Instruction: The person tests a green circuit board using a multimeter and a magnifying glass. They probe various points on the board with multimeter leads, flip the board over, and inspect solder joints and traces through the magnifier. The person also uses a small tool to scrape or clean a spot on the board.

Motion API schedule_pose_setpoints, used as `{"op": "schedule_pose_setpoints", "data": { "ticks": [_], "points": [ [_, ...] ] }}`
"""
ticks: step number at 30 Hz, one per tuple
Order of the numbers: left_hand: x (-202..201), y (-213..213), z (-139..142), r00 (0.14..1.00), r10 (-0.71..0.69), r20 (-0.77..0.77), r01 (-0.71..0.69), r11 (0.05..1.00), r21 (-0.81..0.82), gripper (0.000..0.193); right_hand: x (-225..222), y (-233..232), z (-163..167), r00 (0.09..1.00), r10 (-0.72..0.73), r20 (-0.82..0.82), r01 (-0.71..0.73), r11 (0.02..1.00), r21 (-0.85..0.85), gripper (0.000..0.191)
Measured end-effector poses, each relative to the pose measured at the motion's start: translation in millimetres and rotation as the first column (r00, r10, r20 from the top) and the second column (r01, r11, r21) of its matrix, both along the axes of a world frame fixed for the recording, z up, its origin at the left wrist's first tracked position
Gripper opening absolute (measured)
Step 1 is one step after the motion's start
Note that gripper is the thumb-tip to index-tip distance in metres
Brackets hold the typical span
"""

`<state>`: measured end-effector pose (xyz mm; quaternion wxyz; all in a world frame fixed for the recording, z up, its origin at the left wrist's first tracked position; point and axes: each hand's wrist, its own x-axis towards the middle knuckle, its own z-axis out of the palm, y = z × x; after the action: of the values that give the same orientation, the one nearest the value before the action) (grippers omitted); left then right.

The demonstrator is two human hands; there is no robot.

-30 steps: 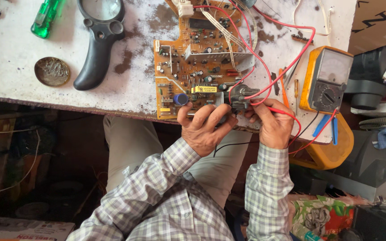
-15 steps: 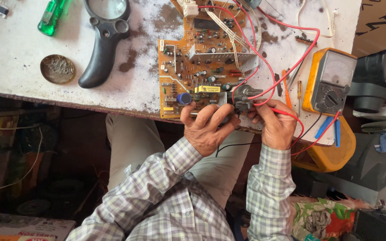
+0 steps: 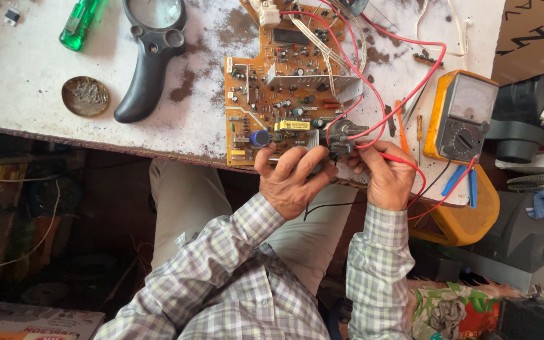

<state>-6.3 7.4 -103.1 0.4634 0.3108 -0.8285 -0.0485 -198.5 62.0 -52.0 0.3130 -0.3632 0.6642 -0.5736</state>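
Note:
An orange-brown circuit board [image 3: 266, 94] lies on the stained white bench, its near edge over the bench's rim. My left hand [image 3: 292, 182] rests on that near edge beside a blue capacitor [image 3: 260, 138], fingers curled around a dark probe with a black lead [image 3: 322, 205] trailing from under the palm. My right hand [image 3: 382, 179] pinches a red test lead [image 3: 404, 160] close to a grey block component [image 3: 339, 134] at the board's near right corner. Red wires [image 3: 373, 88] loop over the board toward an orange analogue multimeter [image 3: 462, 116].
A black-handled magnifier [image 3: 149, 60], a round tin [image 3: 85, 96] and a green lighter [image 3: 80, 24] lie on the bench [image 3: 26, 82] to the left. Small screwdrivers [image 3: 404, 126] lie beside the meter. Blue probes [image 3: 464, 179], an orange case and clutter fill the right side.
Both hands stay at the board's near edge with only small finger shifts. The view has drifted slightly.

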Motion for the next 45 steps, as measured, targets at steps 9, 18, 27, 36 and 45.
{"op": "schedule_pose_setpoints", "data": {
  "ticks": [9,18,27,36,45],
  "points": [
    [-1,5,4,1.000,0.016,0.001,-0.016,1.000,0.003,0.017,1,3,4,1.000,0.004,-0.012,-0.004,1.000,0.024,0.014],
    [-2,4,8,1.000,0.018,0.005,-0.018,1.000,0.009,0.014,1,3,5,0.999,0.004,-0.047,-0.003,0.999,0.032,0.015],
    [-2,20,18,1.000,0.014,0.007,-0.014,1.000,0.023,0.013,5,17,12,0.996,0.033,-0.083,-0.033,0.999,0.000,0.015],
    [16,53,34,0.975,-0.221,0.023,0.222,0.972,-0.083,0.009,18,103,7,0.930,0.085,0.356,0.054,0.930,-0.363,0.017],
    [2,101,16,0.804,-0.571,0.167,0.521,0.811,0.267,0.018,7,193,15,0.974,0.225,0.036,-0.227,0.970,0.085,0.042]
  ]
}}
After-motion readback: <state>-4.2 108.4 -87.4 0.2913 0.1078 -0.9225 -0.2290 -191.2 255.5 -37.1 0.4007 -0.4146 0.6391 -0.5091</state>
